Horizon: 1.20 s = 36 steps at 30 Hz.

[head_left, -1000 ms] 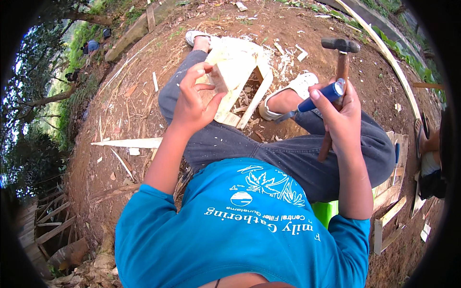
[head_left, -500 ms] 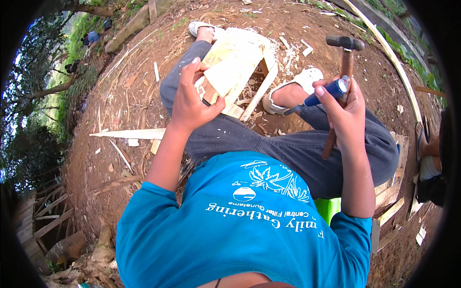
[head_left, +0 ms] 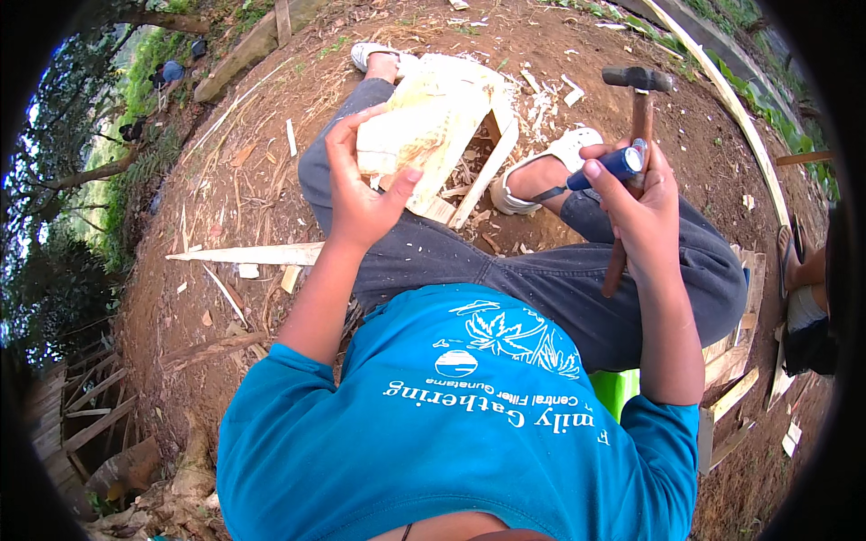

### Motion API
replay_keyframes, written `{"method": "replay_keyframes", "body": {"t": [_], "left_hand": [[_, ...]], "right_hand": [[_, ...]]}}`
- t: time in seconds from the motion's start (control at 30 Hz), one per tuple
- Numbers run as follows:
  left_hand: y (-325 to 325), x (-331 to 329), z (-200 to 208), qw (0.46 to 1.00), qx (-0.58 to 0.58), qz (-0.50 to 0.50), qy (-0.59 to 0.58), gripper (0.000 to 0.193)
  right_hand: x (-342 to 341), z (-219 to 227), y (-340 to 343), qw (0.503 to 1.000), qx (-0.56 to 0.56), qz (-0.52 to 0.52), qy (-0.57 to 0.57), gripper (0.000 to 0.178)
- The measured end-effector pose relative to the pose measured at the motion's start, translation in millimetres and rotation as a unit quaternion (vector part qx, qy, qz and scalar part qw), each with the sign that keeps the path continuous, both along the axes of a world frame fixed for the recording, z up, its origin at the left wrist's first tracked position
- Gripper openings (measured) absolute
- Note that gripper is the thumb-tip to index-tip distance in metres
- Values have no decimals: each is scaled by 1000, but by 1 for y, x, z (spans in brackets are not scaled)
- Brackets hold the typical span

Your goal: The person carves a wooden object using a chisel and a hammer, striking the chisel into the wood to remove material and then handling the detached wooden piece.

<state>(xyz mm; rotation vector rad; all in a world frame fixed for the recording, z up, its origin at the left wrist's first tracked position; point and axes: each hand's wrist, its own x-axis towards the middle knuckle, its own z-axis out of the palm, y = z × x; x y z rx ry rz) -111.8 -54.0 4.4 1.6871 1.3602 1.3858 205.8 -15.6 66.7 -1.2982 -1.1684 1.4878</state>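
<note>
My left hand [head_left: 361, 203] grips a pale piece of wood [head_left: 383, 144] between spread thumb and fingers. This piece is held over a low wooden bench or stand [head_left: 465, 86], and overexposure blurs where one ends and the other begins. Closed in my right hand [head_left: 645, 203] are two tools together. One is a hammer [head_left: 641, 117] with a dark metal head and brown wooden handle, head upward. The other is a blue-handled chisel [head_left: 606, 171], its thin dark blade pointing left toward my right shin.
Wood chips [head_left: 541, 99] litter the brown soil around the bench. A long pointed wood strip [head_left: 244, 253] lies left of my knee. Boards [head_left: 735, 361] are stacked at right, near another person's leg [head_left: 807, 270]. My sandalled foot [head_left: 564, 158] stands beside the bench.
The wood piece has turned in my left hand, so its broad pale face now shows. My left fingers have shifted slightly left. Hammer and chisel have moved a little left, and the chisel has turned.
</note>
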Motion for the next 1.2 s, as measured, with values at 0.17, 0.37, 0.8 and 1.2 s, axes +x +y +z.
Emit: {"method": "replay_keyframes", "body": {"t": [0.17,0.37,0.8,1.2], "left_hand": [[-10,5,3,996,-27,-61,65,78],[-26,28,-5,974,22,-178,138,66],[-53,36,-13,940,142,-57,305,49],[-61,30,-17,937,144,-45,317,51]], "right_hand": [[3,1,-1,1000,1,-3,-8,33],[5,-2,0,999,2,-10,-30,34],[3,-9,-1,999,6,-6,-34,32],[2,-10,0,999,7,2,-42,30]]}}
